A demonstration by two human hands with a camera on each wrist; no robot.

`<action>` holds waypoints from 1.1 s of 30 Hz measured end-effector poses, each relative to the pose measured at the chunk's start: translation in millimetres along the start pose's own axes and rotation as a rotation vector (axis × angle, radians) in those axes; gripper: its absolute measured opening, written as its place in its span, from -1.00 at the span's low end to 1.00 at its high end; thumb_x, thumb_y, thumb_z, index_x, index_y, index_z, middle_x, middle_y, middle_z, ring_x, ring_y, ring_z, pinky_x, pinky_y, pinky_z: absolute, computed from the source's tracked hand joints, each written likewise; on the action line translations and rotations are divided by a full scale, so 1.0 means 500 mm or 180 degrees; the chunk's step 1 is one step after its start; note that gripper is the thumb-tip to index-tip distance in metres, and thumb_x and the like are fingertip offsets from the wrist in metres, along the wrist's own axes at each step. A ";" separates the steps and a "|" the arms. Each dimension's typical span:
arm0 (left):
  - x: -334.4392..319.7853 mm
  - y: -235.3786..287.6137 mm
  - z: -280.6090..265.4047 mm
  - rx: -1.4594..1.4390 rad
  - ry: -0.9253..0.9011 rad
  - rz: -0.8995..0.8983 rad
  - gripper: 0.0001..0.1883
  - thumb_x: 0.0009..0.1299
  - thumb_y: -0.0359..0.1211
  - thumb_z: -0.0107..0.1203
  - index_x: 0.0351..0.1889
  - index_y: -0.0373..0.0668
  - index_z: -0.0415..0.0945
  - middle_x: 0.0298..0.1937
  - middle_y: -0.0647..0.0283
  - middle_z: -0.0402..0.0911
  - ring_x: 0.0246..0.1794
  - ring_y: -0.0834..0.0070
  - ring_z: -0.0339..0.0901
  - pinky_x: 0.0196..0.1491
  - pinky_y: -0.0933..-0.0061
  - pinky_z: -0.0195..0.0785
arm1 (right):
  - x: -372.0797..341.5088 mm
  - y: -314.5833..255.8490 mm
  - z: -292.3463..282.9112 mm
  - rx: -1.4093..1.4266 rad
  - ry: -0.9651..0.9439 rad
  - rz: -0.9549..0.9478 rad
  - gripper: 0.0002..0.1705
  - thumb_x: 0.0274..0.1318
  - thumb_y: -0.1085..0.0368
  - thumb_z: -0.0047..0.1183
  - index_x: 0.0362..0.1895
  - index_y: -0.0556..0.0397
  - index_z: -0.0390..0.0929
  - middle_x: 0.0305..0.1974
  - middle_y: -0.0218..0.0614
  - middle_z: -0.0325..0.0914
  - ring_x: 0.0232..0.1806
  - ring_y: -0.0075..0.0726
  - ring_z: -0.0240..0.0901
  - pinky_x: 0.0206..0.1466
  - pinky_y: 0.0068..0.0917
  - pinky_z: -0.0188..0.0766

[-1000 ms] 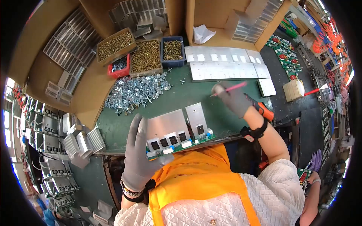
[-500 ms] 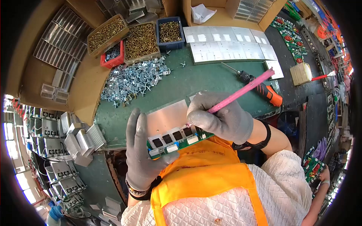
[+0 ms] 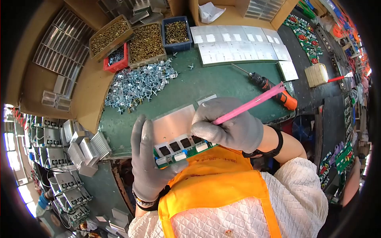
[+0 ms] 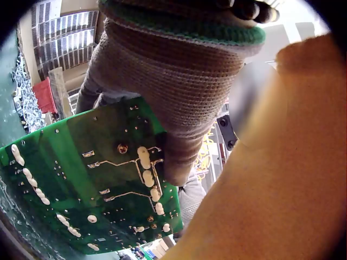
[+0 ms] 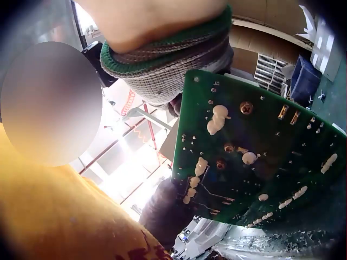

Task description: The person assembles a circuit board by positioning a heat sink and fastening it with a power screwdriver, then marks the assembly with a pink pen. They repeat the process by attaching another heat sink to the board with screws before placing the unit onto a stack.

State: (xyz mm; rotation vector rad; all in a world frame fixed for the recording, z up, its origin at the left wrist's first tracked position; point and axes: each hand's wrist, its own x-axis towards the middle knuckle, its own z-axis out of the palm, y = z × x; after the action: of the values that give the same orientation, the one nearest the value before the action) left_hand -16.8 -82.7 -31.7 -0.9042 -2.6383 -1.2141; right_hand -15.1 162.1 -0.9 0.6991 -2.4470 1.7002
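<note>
Both hands wear grey gloves. My left hand point(image 3: 149, 170) grips the left end of a green circuit board point(image 3: 191, 152), fingers up along its side; in the left wrist view its thumb presses the soldered underside point(image 4: 70, 162). Flat aluminium heat sinks point(image 3: 174, 125) stand along the board, with several black transistors point(image 3: 174, 146) in a row against them. Between thumb and fingers my right hand point(image 3: 234, 125) holds a slim pink pen-like tool point(image 3: 254, 102), its lower end hidden behind the hand, over the row's right end. The board's underside point(image 5: 271, 162) also fills the right wrist view.
An orange-black power screwdriver point(image 3: 274, 90) lies on the green bench point(image 3: 190, 87). Behind are loose metal clips point(image 3: 139, 85), bins of brass screws point(image 3: 147, 43) and rows of aluminium heat sinks point(image 3: 238, 51). A glue-coloured block point(image 3: 316, 75) stands right. Another person's arm point(image 3: 352, 182) shows far right.
My right hand came from above the bench at right to the board with the pink tool, then shifted slightly left along the transistors. The left hand kept its grip on the board.
</note>
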 end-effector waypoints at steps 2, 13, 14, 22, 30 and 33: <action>0.000 0.005 -0.001 -0.0112 -0.0027 -0.0112 0.16 0.04 0.30 0.28 0.35 -0.43 0.16 0.32 -0.31 0.20 0.22 -0.14 0.38 0.12 0.11 0.41 | 0.000 0.001 0.001 -0.0064 0.0027 -0.0090 -0.75 0.28 0.20 0.03 -0.40 0.09 0.52 -0.49 -0.27 0.48 -0.49 -0.14 0.42 -0.41 -0.36 0.31; 0.004 0.002 -0.004 0.0054 -0.0039 -0.0012 0.15 0.04 0.29 0.30 0.35 -0.43 0.16 0.33 -0.30 0.19 0.23 -0.13 0.38 0.13 0.11 0.41 | -0.004 0.001 0.004 -0.0076 0.0094 0.0022 -0.73 0.28 0.17 0.04 -0.40 0.08 0.52 -0.48 -0.28 0.49 -0.47 -0.12 0.44 -0.39 -0.35 0.34; 0.004 0.002 -0.004 0.0026 -0.0053 -0.0032 0.15 0.04 0.29 0.30 0.36 -0.42 0.15 0.33 -0.30 0.19 0.23 -0.13 0.38 0.13 0.11 0.41 | -0.004 0.001 0.004 -0.0072 0.0094 0.0022 -0.73 0.28 0.17 0.04 -0.40 0.08 0.52 -0.48 -0.28 0.49 -0.47 -0.12 0.44 -0.39 -0.35 0.34; -0.001 -0.005 0.002 -0.0031 0.0026 0.0060 0.13 0.05 0.24 0.33 0.38 -0.39 0.14 0.34 -0.28 0.19 0.21 -0.11 0.40 0.11 0.11 0.42 | 0.004 -0.004 0.006 0.0128 0.0023 -0.0071 -0.79 0.23 0.25 0.07 -0.43 0.07 0.53 -0.50 -0.26 0.50 -0.49 -0.12 0.44 -0.42 -0.33 0.34; -0.001 -0.004 -0.001 -0.0062 -0.0011 0.0026 0.14 0.02 0.21 0.37 0.39 -0.36 0.14 0.36 -0.26 0.18 0.23 -0.12 0.39 0.14 0.10 0.40 | 0.006 -0.010 0.004 0.0019 -0.0027 -0.0068 -0.82 0.22 0.28 0.07 -0.43 0.06 0.54 -0.51 -0.27 0.49 -0.50 -0.12 0.44 -0.44 -0.34 0.33; -0.001 -0.001 -0.002 -0.0088 -0.0038 -0.0052 0.13 0.02 0.20 0.38 0.39 -0.35 0.14 0.36 -0.25 0.18 0.24 -0.12 0.38 0.15 0.09 0.39 | 0.005 -0.008 0.005 0.0040 -0.0003 -0.0057 -0.83 0.21 0.28 0.08 -0.43 0.06 0.54 -0.51 -0.27 0.49 -0.50 -0.12 0.44 -0.44 -0.34 0.33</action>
State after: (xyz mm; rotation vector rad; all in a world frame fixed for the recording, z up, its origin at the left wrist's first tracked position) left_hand -16.9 -83.8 -31.3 -0.8989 -2.6497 -1.2560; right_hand -15.2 157.9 2.5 0.7215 -2.4252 1.7108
